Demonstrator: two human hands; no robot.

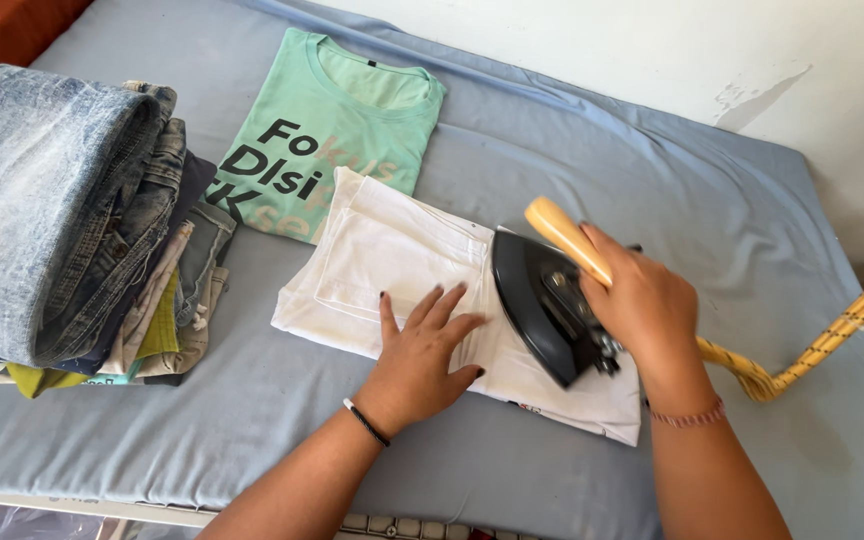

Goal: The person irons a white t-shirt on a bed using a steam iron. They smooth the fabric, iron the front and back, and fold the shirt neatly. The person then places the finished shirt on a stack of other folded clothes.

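A person irons a folded white garment [402, 275] on a bed with a blue-grey sheet [572, 150].

Far left sits a pile of folded clothes [72, 220] with faded jeans on top. Next to it lies a mint green T-shirt [337, 125], flat, its neck toward the wall. The white garment lies just below it, its long side running from upper left down to lower right. The left hand [422, 345] is open, pressed flat on the white cloth, fingers spread and pointing up toward the shirt. Just to its right stands the black iron [547, 305], tip pointing to the upper left, sitting on the cloth. The right hand [642, 300] is closed around the iron's wooden handle [564, 235], wrist bent down. A yellow braided cord [822, 345] trails off to the right.
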